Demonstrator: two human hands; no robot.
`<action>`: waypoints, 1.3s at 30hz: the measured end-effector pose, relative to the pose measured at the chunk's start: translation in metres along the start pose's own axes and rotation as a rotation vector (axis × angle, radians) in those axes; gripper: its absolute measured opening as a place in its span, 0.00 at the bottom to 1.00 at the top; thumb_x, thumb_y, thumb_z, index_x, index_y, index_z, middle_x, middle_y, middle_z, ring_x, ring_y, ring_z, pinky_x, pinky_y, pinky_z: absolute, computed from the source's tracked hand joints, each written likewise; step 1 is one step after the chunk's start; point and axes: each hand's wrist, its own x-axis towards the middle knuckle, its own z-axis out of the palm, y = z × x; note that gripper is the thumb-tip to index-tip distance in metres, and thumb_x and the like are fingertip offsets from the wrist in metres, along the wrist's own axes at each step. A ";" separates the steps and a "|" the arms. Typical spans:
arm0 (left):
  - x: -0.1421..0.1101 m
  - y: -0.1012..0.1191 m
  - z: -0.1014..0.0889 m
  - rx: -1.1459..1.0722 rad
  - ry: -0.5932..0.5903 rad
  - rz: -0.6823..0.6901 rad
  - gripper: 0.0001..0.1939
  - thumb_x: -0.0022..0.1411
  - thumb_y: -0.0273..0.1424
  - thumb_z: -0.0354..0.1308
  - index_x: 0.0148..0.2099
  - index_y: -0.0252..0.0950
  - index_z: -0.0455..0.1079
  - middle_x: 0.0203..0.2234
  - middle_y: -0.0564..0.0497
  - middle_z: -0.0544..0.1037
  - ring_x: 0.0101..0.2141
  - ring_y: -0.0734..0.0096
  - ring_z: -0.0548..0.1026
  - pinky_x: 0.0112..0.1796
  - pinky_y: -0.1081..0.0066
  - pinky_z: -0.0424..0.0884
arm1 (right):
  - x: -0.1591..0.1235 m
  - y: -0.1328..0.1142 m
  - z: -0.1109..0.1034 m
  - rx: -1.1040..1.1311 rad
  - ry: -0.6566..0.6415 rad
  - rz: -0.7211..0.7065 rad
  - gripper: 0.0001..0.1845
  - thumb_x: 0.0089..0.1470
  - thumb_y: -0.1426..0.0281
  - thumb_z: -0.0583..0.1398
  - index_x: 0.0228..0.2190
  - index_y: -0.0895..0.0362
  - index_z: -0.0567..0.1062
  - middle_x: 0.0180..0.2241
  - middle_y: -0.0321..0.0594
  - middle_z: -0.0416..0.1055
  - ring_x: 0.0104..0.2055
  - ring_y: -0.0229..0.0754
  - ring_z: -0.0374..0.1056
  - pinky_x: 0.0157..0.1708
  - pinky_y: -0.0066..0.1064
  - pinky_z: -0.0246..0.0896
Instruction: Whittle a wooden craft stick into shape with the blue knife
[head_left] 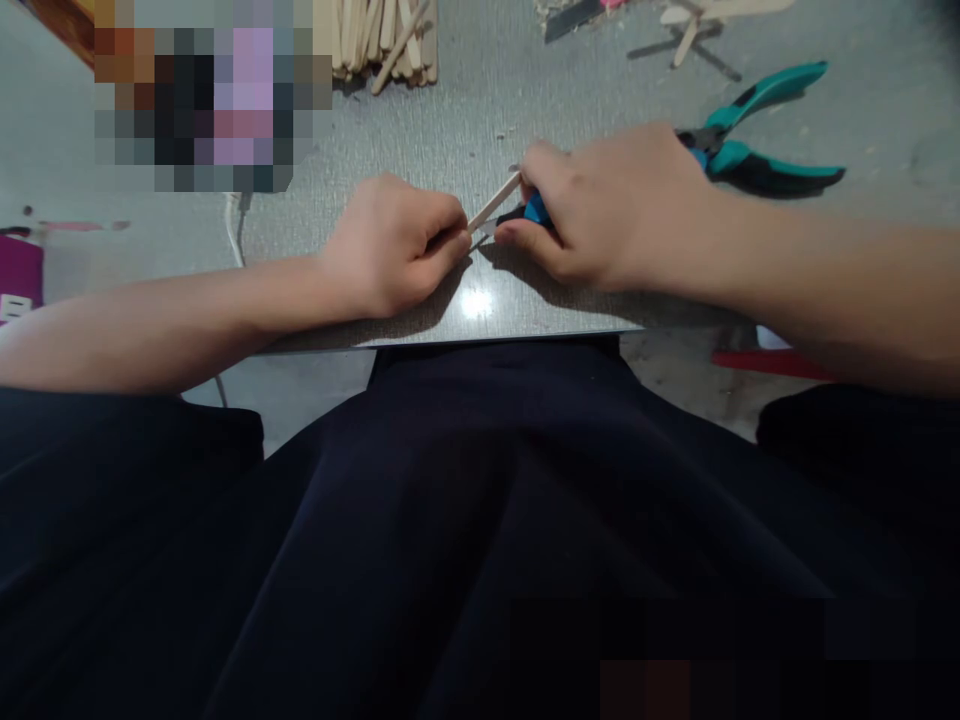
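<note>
Near the table's front edge, my left hand is closed, pinching one end of a wooden craft stick. The stick slants up to the right, and its far end meets the fingertips of my right hand. That hand is wrapped round a cutter knife with a blue and black handle. Its short blade points left, close under the stick near my left fingertips; whether it touches the wood I cannot tell. Most of the handle is hidden in my palm.
Teal-handled pliers lie beyond my right wrist. A pile of craft sticks is at the back, and crossed sticks stand at the back right. A white cable runs down the left of the table. Small wood shavings are scattered about.
</note>
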 end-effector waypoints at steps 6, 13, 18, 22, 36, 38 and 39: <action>-0.001 -0.003 0.003 0.085 -0.003 -0.011 0.23 0.88 0.50 0.51 0.48 0.48 0.84 0.30 0.47 0.79 0.40 0.50 0.80 0.45 0.51 0.67 | 0.000 -0.001 -0.004 -0.104 -0.047 -0.052 0.49 0.84 0.36 0.41 0.77 0.58 0.75 0.55 0.66 0.90 0.59 0.76 0.89 0.50 0.57 0.78; 0.000 0.000 0.005 0.097 -0.012 -0.017 0.26 0.88 0.52 0.48 0.50 0.48 0.85 0.29 0.47 0.76 0.38 0.50 0.76 0.44 0.50 0.63 | 0.001 -0.002 -0.002 -0.097 -0.041 -0.040 0.49 0.85 0.36 0.40 0.75 0.58 0.77 0.55 0.65 0.89 0.57 0.75 0.89 0.50 0.55 0.79; 0.000 0.001 0.002 0.060 -0.005 -0.018 0.25 0.87 0.56 0.49 0.42 0.48 0.76 0.27 0.48 0.71 0.34 0.55 0.64 0.41 0.52 0.56 | -0.001 -0.004 -0.003 -0.095 -0.034 -0.020 0.48 0.84 0.37 0.42 0.75 0.59 0.77 0.54 0.66 0.89 0.56 0.75 0.89 0.51 0.57 0.79; 0.002 0.003 0.001 0.070 -0.015 -0.042 0.25 0.84 0.55 0.49 0.42 0.48 0.77 0.28 0.47 0.71 0.35 0.54 0.63 0.43 0.50 0.56 | -0.002 -0.004 -0.003 -0.012 -0.003 0.002 0.48 0.83 0.36 0.45 0.73 0.58 0.79 0.58 0.66 0.89 0.59 0.75 0.88 0.57 0.58 0.78; 0.004 0.000 0.003 0.100 -0.025 -0.032 0.26 0.84 0.52 0.52 0.50 0.45 0.87 0.28 0.47 0.76 0.36 0.51 0.72 0.45 0.51 0.62 | -0.002 -0.001 0.000 -0.137 -0.025 -0.078 0.48 0.86 0.40 0.38 0.71 0.59 0.79 0.56 0.63 0.89 0.55 0.72 0.88 0.43 0.52 0.69; 0.006 -0.003 0.008 0.105 0.006 -0.026 0.27 0.83 0.54 0.50 0.47 0.46 0.85 0.26 0.48 0.72 0.33 0.53 0.68 0.43 0.50 0.59 | -0.002 -0.003 -0.001 -0.148 -0.027 -0.067 0.46 0.87 0.40 0.40 0.71 0.61 0.79 0.55 0.63 0.88 0.55 0.73 0.88 0.43 0.51 0.69; 0.007 -0.005 0.010 0.107 0.031 -0.019 0.26 0.81 0.54 0.49 0.45 0.47 0.84 0.24 0.48 0.69 0.31 0.53 0.66 0.41 0.50 0.58 | -0.002 -0.003 -0.002 -0.151 -0.025 -0.069 0.46 0.87 0.41 0.40 0.71 0.61 0.79 0.55 0.63 0.88 0.55 0.74 0.88 0.42 0.51 0.69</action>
